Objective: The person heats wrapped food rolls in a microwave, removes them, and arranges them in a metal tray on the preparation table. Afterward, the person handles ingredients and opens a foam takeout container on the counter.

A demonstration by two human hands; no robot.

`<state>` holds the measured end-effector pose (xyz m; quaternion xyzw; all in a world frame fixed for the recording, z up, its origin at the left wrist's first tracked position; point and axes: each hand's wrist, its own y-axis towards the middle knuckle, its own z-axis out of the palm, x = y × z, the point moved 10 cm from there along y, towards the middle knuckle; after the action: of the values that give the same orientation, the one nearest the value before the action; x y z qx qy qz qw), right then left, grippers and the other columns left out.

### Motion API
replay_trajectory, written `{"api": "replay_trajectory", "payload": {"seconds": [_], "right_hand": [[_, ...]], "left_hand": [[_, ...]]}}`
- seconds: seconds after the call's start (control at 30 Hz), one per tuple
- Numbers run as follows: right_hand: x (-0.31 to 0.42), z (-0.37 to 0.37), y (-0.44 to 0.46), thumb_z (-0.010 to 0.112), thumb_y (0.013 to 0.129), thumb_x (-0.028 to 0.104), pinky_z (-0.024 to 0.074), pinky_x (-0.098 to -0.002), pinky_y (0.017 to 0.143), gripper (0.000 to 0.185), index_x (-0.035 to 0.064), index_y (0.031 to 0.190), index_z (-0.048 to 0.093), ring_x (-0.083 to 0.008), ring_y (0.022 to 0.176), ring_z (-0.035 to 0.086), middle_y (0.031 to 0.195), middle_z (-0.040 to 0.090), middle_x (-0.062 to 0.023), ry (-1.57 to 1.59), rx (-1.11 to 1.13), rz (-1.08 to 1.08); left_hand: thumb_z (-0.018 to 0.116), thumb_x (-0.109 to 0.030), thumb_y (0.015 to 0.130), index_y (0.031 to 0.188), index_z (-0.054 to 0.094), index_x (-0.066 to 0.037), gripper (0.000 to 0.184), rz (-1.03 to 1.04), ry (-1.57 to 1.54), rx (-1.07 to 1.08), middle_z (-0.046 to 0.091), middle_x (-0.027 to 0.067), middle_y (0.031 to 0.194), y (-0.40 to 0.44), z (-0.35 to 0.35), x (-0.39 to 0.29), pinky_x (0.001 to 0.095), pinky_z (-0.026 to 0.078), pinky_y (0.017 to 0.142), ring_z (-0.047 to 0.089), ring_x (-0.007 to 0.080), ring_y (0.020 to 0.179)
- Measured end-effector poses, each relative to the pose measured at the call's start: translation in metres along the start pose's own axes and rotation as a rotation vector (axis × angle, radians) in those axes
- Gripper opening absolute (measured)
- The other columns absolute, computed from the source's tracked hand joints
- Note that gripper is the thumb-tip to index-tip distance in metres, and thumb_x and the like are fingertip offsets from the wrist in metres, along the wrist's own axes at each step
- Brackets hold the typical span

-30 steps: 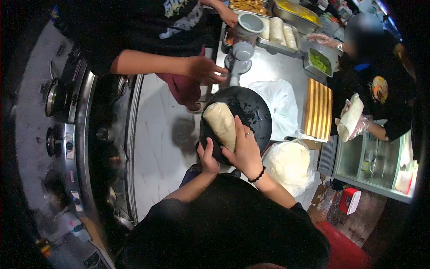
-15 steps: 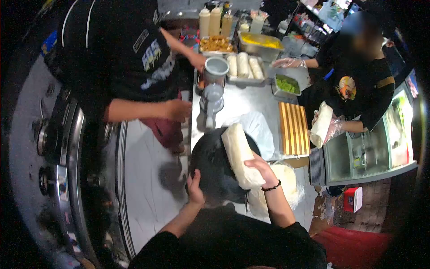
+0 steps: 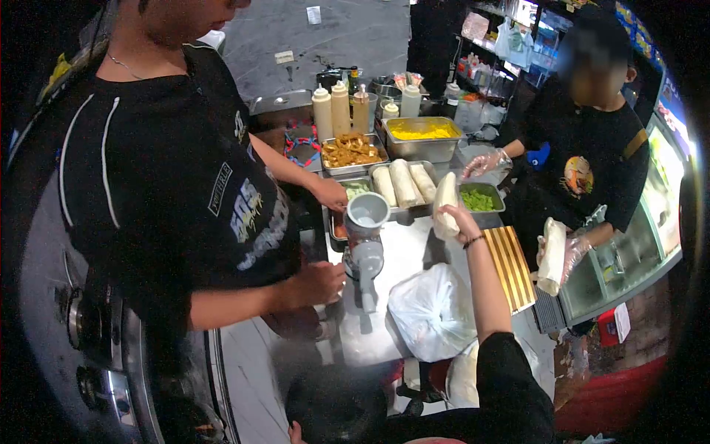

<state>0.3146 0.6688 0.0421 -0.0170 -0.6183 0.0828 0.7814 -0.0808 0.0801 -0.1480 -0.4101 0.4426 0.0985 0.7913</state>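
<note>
My right hand [image 3: 462, 222] is closed around a rolled white wrap [image 3: 446, 200], held upright over the steel table beside a tray [image 3: 433, 211] of several similar wraps. Only a sliver of my left hand [image 3: 296, 433] shows at the bottom edge, against a round black pan or bowl [image 3: 336, 399]; its fingers are mostly hidden. Across the table, a gloved co-worker holds another wrap [image 3: 551, 259]. Below my right forearm sits a tied white plastic bag [image 3: 433, 311].
A grey manual slicer [image 3: 364, 251] stands at the table's left, by another person's hands [image 3: 318, 285]. Containers of yellow food [image 3: 424, 132], browned pieces [image 3: 351, 150] and chopped greens [image 3: 477, 200] line the back. A striped cutting board [image 3: 510, 266] lies right.
My right hand has carried the wrap forward from above the black pan to beside the wrap tray. The pan and my left hand now sit lower in view, as the head has tilted up.
</note>
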Motion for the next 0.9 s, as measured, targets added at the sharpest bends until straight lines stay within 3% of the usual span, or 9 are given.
{"api": "replay_trajectory", "payload": {"seconds": [0.27,0.4,0.5,0.53,0.6,0.73,0.8,0.87,0.9], "right_hand": [[-0.011,-0.065,0.190,0.071,0.055,0.008,0.0502,-0.0351,0.067,0.053,-0.0031,0.103,0.052,-0.0241,0.075,0.062,0.085,0.062,-0.0152,-0.842,-0.332,-0.248],[0.024,-0.023,0.154,0.074,0.055,0.010,0.0469,-0.0416,0.081,0.078,0.0047,0.123,0.036,-0.0361,0.093,0.058,0.104,0.057,-0.0237,-1.102,-0.579,-0.205],[0.007,-0.010,0.161,0.075,0.059,0.017,0.0442,-0.0432,0.087,0.085,0.0074,0.130,0.030,-0.0407,0.100,0.054,0.112,0.052,-0.0269,-1.311,-0.580,-0.187],[0.000,-0.004,0.161,0.075,0.061,0.023,0.0434,-0.0432,0.088,0.086,0.0076,0.132,0.028,-0.0418,0.102,0.052,0.114,0.051,-0.0277,-1.414,-0.541,-0.147],[-0.013,0.005,0.166,0.065,0.072,0.036,0.0417,-0.0438,0.090,0.078,0.0082,0.135,0.027,-0.0424,0.104,0.051,0.114,0.050,-0.0298,-1.482,-0.418,-0.044],[-0.024,-0.013,0.187,0.044,0.083,0.040,0.0389,-0.0475,0.094,0.058,0.0143,0.133,0.031,-0.0410,0.108,0.050,0.118,0.050,-0.0259,-1.429,-0.334,-0.024],[-0.035,-0.020,0.197,0.041,0.083,0.040,0.0358,-0.0472,0.096,0.059,0.0104,0.133,0.032,-0.0415,0.111,0.048,0.119,0.050,-0.0260,-1.346,-0.247,-0.067],[-0.020,-0.006,0.161,0.044,0.084,0.038,0.0339,-0.0476,0.097,0.059,0.0082,0.133,0.032,-0.0381,0.116,0.044,0.123,0.048,-0.0230,-1.348,-0.306,0.051],[0.003,0.008,0.140,0.046,0.084,0.036,0.0337,-0.0480,0.097,0.059,0.0081,0.134,0.031,-0.0362,0.117,0.043,0.125,0.046,-0.0215,-1.437,-0.408,-0.121]], "left_hand": [[0.038,-0.073,0.076,0.140,0.023,-0.020,0.084,-0.207,-0.027,-0.090,0.046,0.0138,0.127,-0.024,-0.084,0.053,0.0283,0.040,0.094,0.042,0.0255,0.119],[0.047,-0.049,0.081,0.119,0.039,-0.010,0.055,-0.470,-0.312,0.314,0.050,0.0108,0.108,0.087,0.145,-0.030,0.0302,0.042,0.086,0.048,0.0232,0.104],[0.054,-0.031,0.085,0.104,0.052,-0.003,0.034,-1.311,-0.768,0.759,0.054,0.0085,0.093,0.159,0.388,-0.123,0.0317,0.044,0.080,0.053,0.0214,0.093],[0.054,-0.031,0.085,0.104,0.052,-0.003,0.034,-1.320,-0.770,0.740,0.054,0.0085,0.093,0.153,0.400,-0.134,0.0317,0.044,0.080,0.053,0.0214,0.093],[0.057,-0.023,0.080,0.088,0.054,-0.006,0.020,-1.963,-2.005,-0.640,0.049,0.0076,0.083,0.120,0.415,-0.154,0.0304,0.043,0.076,0.051,0.0216,0.086],[0.051,-0.025,0.069,0.087,0.055,-0.006,0.027,-1.923,-1.958,-0.573,0.049,0.0111,0.088,0.127,0.413,-0.146,0.0362,0.036,0.083,0.045,0.0275,0.092],[0.052,-0.025,0.071,0.086,0.056,-0.003,0.027,-2.043,-2.325,-1.324,0.050,0.0104,0.086,0.108,0.425,-0.170,0.0368,0.038,0.081,0.046,0.0279,0.089],[0.053,-0.027,0.068,0.090,0.057,-0.001,0.033,-1.892,-2.469,-1.473,0.051,0.0116,0.091,0.121,0.426,-0.164,0.0392,0.040,0.077,0.048,0.0295,0.090],[0.053,-0.029,0.073,0.098,0.056,-0.002,0.038,-1.838,-2.477,-1.500,0.052,0.0132,0.098,0.124,0.423,-0.163,0.0413,0.041,0.079,0.049,0.0301,0.094]]}}
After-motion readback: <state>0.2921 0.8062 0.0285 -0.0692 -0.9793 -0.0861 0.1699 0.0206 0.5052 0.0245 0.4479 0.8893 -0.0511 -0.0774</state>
